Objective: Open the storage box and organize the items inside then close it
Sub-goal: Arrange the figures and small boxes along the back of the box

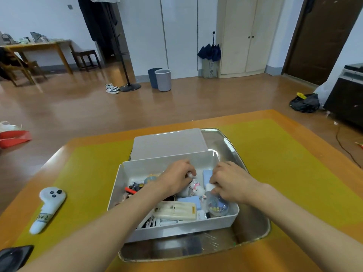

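While the storage box [169,225] lies open, both hands inside: left hand [176,178] pinching something small and white, right hand [228,182] gripping a white-capped bottle [211,190].

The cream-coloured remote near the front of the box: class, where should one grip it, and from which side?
Probably across the long edges of the cream-coloured remote, from above: it lies flat atop other items in the storage box, its top face exposed.

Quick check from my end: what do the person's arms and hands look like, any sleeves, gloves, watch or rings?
Both forearms are bare as far as the head view shows, with no sleeve edge in frame. The left hand and right hand wear no gloves. No watch or band shows at either wrist. Rings cannot be ruled out, since the fingers are partly hidden.
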The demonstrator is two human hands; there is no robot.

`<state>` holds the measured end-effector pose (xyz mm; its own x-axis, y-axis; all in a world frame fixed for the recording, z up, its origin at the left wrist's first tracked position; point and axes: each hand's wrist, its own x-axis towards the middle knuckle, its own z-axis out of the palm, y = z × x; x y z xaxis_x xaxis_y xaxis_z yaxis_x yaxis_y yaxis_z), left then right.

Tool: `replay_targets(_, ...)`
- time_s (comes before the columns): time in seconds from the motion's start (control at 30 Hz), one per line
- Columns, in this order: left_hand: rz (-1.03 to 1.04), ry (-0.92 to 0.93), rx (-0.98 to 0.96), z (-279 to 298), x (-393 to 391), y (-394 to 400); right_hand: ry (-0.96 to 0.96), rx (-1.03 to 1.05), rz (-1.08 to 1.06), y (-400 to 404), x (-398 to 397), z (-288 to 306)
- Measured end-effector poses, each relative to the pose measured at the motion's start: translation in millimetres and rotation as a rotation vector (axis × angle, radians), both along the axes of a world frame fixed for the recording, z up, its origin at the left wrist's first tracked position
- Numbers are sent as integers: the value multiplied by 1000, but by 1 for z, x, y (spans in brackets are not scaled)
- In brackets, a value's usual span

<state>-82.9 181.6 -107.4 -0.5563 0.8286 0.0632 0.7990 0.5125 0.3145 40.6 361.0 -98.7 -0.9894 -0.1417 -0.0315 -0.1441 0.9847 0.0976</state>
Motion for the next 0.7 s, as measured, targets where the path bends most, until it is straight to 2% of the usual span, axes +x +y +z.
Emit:
replay_targets(0.37, -107, 34, -88, 5, -17, 0, -51, 38, 23, 3, -4, 10)
replay_targets(0.6, -67, 39, -93, 3, -18, -4, 81, -103, 17, 5, -5, 16)
replay_targets(0.7, -57, 47, -72, 2, -16, -6, 123, -90, -13, 3, -8, 19)
